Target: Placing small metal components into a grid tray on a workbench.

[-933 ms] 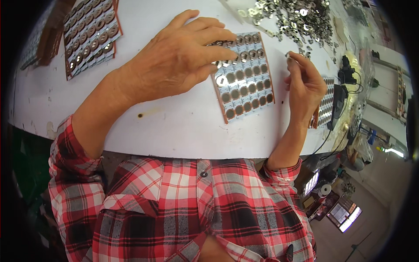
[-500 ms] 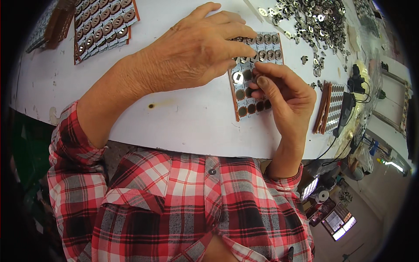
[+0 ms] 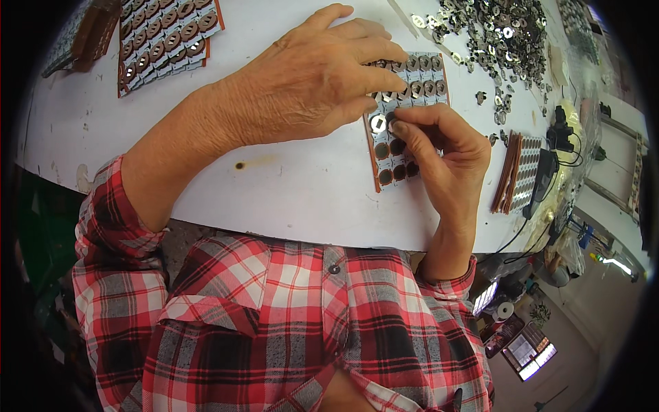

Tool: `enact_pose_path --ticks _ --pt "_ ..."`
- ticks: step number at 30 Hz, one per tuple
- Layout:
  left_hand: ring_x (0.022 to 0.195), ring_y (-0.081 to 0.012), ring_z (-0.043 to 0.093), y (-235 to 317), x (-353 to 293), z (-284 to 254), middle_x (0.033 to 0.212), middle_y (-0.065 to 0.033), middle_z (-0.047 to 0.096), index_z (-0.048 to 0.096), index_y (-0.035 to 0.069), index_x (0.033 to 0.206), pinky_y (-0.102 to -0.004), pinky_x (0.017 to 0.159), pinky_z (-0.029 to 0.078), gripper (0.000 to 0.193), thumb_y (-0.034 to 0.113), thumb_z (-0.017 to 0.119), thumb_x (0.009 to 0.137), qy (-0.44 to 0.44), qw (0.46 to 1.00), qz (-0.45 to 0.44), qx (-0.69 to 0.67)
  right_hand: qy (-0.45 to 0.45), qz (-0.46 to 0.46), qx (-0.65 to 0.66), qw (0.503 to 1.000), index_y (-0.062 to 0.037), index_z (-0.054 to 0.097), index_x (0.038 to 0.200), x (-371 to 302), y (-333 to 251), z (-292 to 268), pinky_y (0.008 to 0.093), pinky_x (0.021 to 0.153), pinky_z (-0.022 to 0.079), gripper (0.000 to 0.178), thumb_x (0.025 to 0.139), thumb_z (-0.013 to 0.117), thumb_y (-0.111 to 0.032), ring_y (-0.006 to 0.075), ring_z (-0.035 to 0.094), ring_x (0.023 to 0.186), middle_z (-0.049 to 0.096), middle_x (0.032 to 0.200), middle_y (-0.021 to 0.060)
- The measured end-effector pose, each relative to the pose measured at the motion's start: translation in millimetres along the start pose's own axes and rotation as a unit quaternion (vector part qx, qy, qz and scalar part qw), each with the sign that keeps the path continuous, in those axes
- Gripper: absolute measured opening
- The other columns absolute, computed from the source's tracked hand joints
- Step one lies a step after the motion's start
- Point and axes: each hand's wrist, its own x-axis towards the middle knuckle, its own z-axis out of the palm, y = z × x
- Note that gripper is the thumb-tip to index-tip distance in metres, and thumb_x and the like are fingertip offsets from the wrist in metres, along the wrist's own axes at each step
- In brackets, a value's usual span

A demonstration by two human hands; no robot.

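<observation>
A circuit board panel (image 3: 382, 156) with light blue faces and brown edges lies on the white table. Its far rows carry shiny metal clips; the near rows show dark round pads. My left hand (image 3: 302, 79) is open, fingers spread over the panel's far left part, hiding some of its clips. Thumb and forefinger of my right hand (image 3: 443, 141) are pinched together at the row just nearer than the filled ones, on a small metal clip (image 3: 392, 126) mostly hidden by the fingertips. Just left of that pinch sits a bright clip (image 3: 377, 123) on its pad.
A heap of loose metal clips (image 3: 504, 41) spreads over the far right of the table. Panels fitted with clips (image 3: 165, 41) are stacked at the far left. On the right stands a stack of panels (image 3: 519, 172) beside black cables (image 3: 549, 165).
My right hand has moved slightly left and down onto the panel, bringing its pinched fingertips to the pad beside the bright clip. My left hand has barely moved.
</observation>
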Motion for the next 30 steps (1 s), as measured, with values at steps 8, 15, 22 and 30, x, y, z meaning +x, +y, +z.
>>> enact_pose_path --ticks 8,15,22,30 --pt "0.133 -0.0374 0.056 -29.3 -1.6 24.1 0.14 -0.0202 0.062 0.068 0.005 0.128 -0.0572 0.108 0.041 0.04 0.022 0.075 0.092 0.099 0.983 0.115 0.103 0.003 -0.04 -0.034 0.999 0.003 0.077 0.106 2.1 8.0 0.6 0.0198 0.069 0.051 0.012 0.095 0.075 0.006 0.0066 0.068 0.081 0.073 0.093 0.0016" --pt "0.137 -0.0328 0.057 9.5 -0.2 15.9 0.14 -0.009 0.066 0.072 0.01 0.124 -0.0583 0.12 0.039 0.044 0.002 0.078 0.081 0.017 0.997 -0.044 0.062 -0.04 -0.128 -0.082 0.988 0.0029 0.077 0.105 7.4 15.0 -9.9 0.0229 0.065 0.047 0.021 0.087 0.072 0.012 0.0091 0.063 0.075 0.066 0.09 0.0042" --pt "0.14 -0.0331 0.056 12.2 0.2 13.0 0.144 -0.0088 0.065 0.073 0.013 0.127 -0.0586 0.124 0.035 0.046 0.001 0.077 0.082 -0.012 0.996 -0.058 0.067 0.173 -0.106 -0.118 0.972 -0.0016 0.077 0.118 12.9 40.8 -33.9 0.0206 0.068 0.051 0.02 0.098 0.072 -0.001 0.0055 0.064 0.076 0.072 0.086 -0.0001" --pt "0.141 -0.0318 0.056 10.5 1.7 12.0 0.145 -0.0073 0.065 0.073 0.014 0.127 -0.0583 0.125 0.035 0.047 0.002 0.078 0.082 -0.014 0.996 -0.051 0.066 0.259 -0.139 -0.291 0.911 -0.0027 0.078 0.113 32.9 60.4 -65.6 0.0206 0.055 0.044 0.015 0.101 0.07 -0.007 0.0046 0.059 0.065 0.07 0.084 -0.0008"
